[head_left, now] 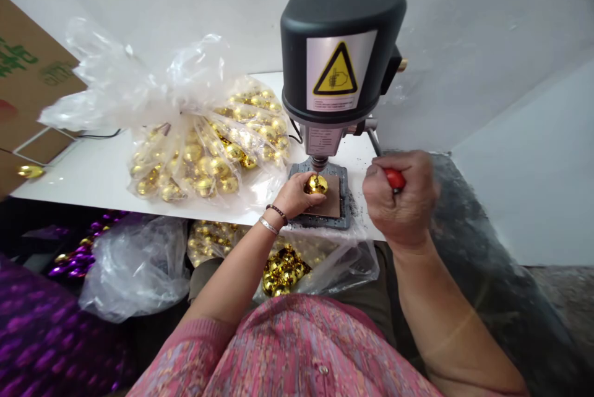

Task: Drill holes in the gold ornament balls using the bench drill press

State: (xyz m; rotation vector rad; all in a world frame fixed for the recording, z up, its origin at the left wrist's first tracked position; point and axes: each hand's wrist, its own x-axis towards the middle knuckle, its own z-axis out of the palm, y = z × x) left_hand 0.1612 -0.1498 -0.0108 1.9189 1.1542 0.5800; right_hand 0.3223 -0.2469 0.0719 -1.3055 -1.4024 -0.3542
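My left hand (297, 196) pinches a shiny gold ball (317, 184) on a brown pad (330, 203), which lies on the grey base of a small drill press (341, 57). Just above the ball is the press's chuck (318, 164); I cannot tell whether its tip touches the ball. Wrapped round the red knob (394, 180) of the press's feed lever (374, 142) is my right hand (403, 196), closed and slightly blurred. Dark shavings are scattered about the base.
A tied clear bag of gold balls (204, 162) fills the white table (83, 190) left of the press. An open bag of gold balls (284, 270) rests at my lap. A cardboard box (37, 88), a loose gold ball (30, 172) and purple balls (74, 261) are farther left.
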